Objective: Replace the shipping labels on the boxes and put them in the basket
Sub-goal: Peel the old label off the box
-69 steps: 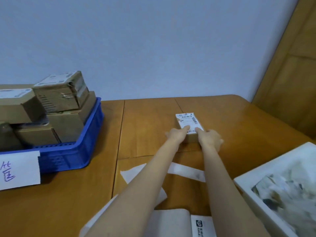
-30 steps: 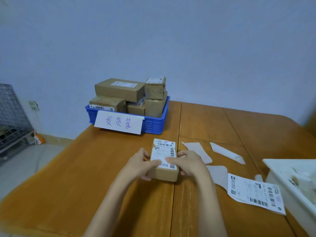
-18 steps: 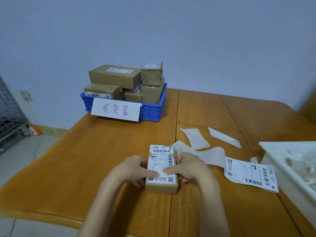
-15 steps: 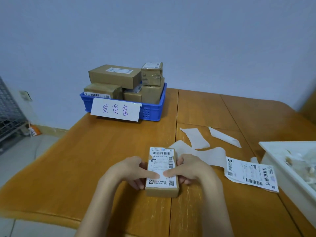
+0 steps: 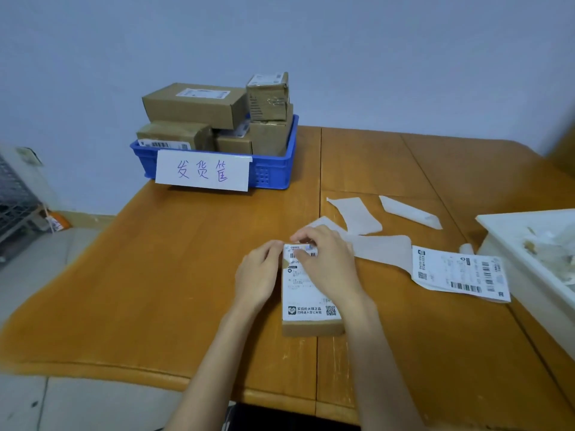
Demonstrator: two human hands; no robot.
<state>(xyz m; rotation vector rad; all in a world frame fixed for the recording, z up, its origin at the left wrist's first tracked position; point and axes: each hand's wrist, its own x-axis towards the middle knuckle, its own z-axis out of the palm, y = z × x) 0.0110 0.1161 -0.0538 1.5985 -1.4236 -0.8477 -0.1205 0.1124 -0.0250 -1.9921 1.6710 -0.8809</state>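
Small box (image 5: 312,327) lies flat on table (image 5: 193,275) in front of the person, label (image 5: 306,298) face up, prob. so its far edge can be picked at; blue basket (image 5: 273,174) w/ 5 or so boxes sits well apart at table's far side. Left hand (image 5: 258,275) rests against box's left side, fingers bent at the far corner, steadying it. Right hand (image 5: 326,262) lies over label top, fingertips curled on its far edge; seems to pinch it, can't tell if lifted. Spare label (image 5: 460,275) + backing strips (image 5: 357,214) lie to the right.
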